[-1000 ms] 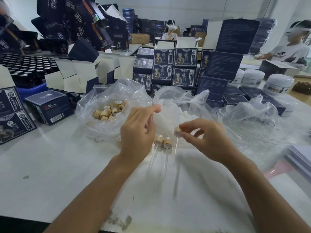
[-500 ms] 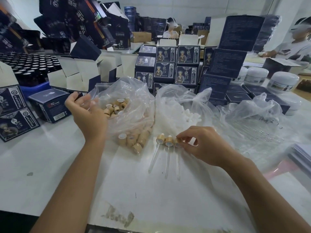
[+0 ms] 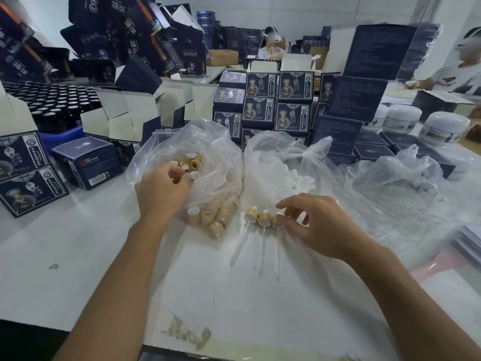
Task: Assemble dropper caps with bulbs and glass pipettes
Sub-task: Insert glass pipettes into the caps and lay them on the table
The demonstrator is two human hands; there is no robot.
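Observation:
Three assembled droppers (image 3: 264,220) lie side by side on the white table (image 3: 78,243), bamboo caps away from me and glass pipettes pointing toward me. My right hand (image 3: 321,225) hovers over the rightmost one, fingers loosely spread, thumb touching its cap. My left hand (image 3: 162,190) reaches into the clear bag of bamboo caps (image 3: 192,162), and its curled fingertips pinch one cap there. More caps (image 3: 216,217) show through the bag's lower side. A second bag holds white rubber bulbs (image 3: 295,179). A third bag at the right holds glass pipettes (image 3: 406,207).
Dark blue cartons (image 3: 278,105) are stacked behind the bags and open cartons (image 3: 135,113) stand at left. Dark bottles (image 3: 52,100) fill a blue tray at far left. White jars (image 3: 442,126) and a paper stack (image 3: 468,238) sit at right. Two people work at the back.
My left hand went from the middle of the table to the left and into the cap bag. My right hand laid the third dropper beside the other two and loosened its grip.

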